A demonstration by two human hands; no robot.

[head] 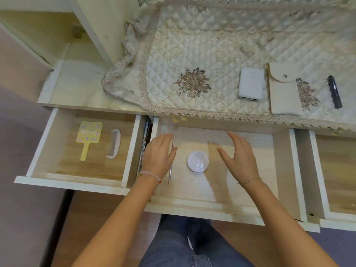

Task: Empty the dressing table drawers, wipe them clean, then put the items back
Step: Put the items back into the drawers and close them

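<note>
"How did things stand under the pale wooden worktop (73, 83)?"

"The wide, pale wooden middle drawer (192, 208) stood open. Both hands hovered over its floor, left hand (159, 154) and right hand (240, 157) apart, fingers spread, holding nothing."

"And what lay in it?"

"A round white compact case (198, 161) lay flat between the hands, about equally near each. A thin pinkish metal stick (170, 174) lay at the left fingertips, partly hidden by them, with its long axis running front to back."

"Which hand for which, then?"

"My guess was the left for the stick, pinching across its length, and the right for the compact."
</note>
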